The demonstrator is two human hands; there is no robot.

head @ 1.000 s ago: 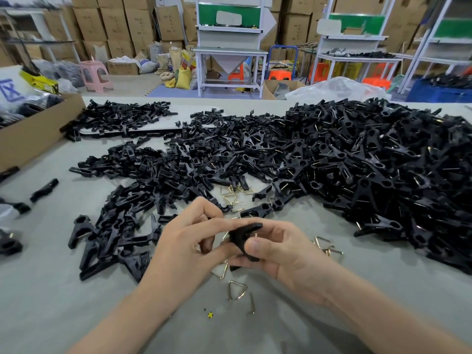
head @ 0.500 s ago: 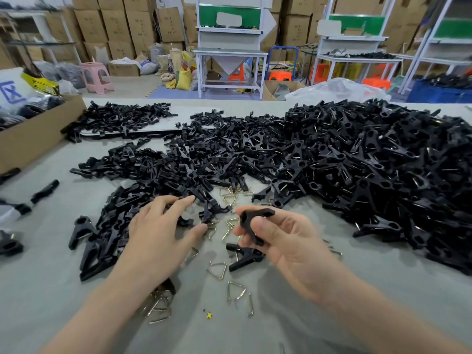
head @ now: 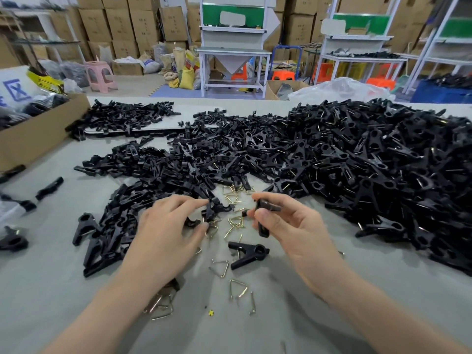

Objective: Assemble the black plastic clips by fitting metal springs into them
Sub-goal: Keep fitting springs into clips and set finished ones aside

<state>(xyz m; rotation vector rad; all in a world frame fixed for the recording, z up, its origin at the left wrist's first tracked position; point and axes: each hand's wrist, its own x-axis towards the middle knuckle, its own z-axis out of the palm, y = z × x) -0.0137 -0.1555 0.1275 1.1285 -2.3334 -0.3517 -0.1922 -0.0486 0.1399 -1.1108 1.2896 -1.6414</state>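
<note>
My right hand [head: 288,226] pinches a black clip half [head: 263,221] between thumb and fingers, just above the grey table. My left hand [head: 168,226] reaches over the near edge of a heap of black clip halves [head: 112,226]. Its fingers are nearly straight, with the index tip and thumb on either side of a loose black clip piece [head: 212,210]. Gold wire springs [head: 236,223] lie scattered between my hands. One assembled clip [head: 249,254] lies flat below my right hand. More springs [head: 237,290] sit nearer to me.
A very large pile of black clips [head: 370,162] covers the right and far side of the table. A cardboard box [head: 38,134] stands at the far left, with a few stray clips [head: 48,187] near it. Some springs [head: 161,305] lie under my left forearm.
My hands came apart and an assembled clip now lies on the table. My left hand moved out to the loose parts. My right hand lifted slightly, still holding a clip half.
</note>
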